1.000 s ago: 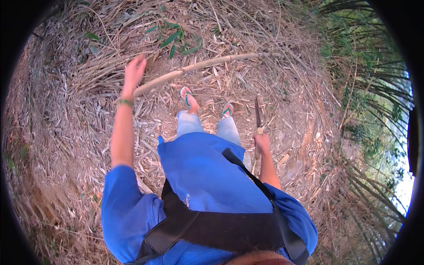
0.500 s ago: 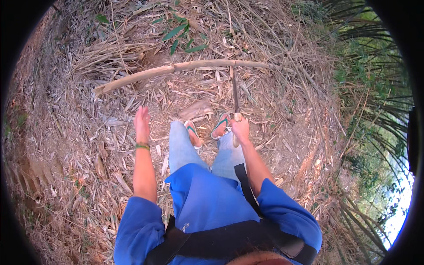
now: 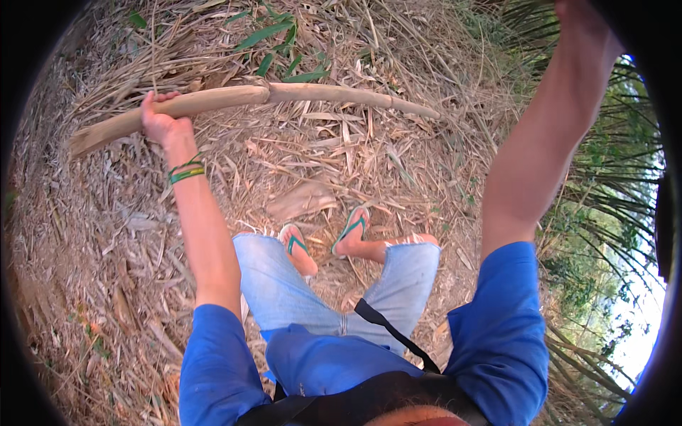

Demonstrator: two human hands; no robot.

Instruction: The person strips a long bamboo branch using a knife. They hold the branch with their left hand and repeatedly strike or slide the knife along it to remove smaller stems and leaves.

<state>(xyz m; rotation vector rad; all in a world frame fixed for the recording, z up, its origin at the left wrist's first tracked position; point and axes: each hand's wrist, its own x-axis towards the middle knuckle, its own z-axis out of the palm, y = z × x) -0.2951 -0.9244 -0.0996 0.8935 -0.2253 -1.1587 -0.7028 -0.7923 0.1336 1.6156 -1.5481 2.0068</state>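
We're looking down at ground litter (image 3: 128,234), dry leaves and pale stalks everywhere, and on the right we're seeing a bamboo thicket (image 3: 611,192) bending round the rim. We're spotting a blue short-sleeved shirt (image 3: 334,358) along the bottom, with a black harness (image 3: 376,394) crossing it. On the right, we're seeing a bare right arm (image 3: 529,163) standing raised toward the top corner! Its right hand is lying beyond the picture, so we're unable to tell how the fingers are set or what they're holding. Below, we're noticing frayed denim shorts (image 3: 266,273), knees apart. And here we're getting the bamboo pole (image 3: 320,92), arching across the space ahead of the feet, its thick end on the left, its thinner end tapering away right. Just beyond it we're seeing green leaves (image 3: 273,35). At the thick half we're catching the left hand (image 3: 167,128), its fingers bent round the pole with little opening showing. Nearer us, green-strapped flip-flops (image 3: 352,226) are sitting on the litter, and green wristbands (image 3: 186,171) are circling the left wrist.
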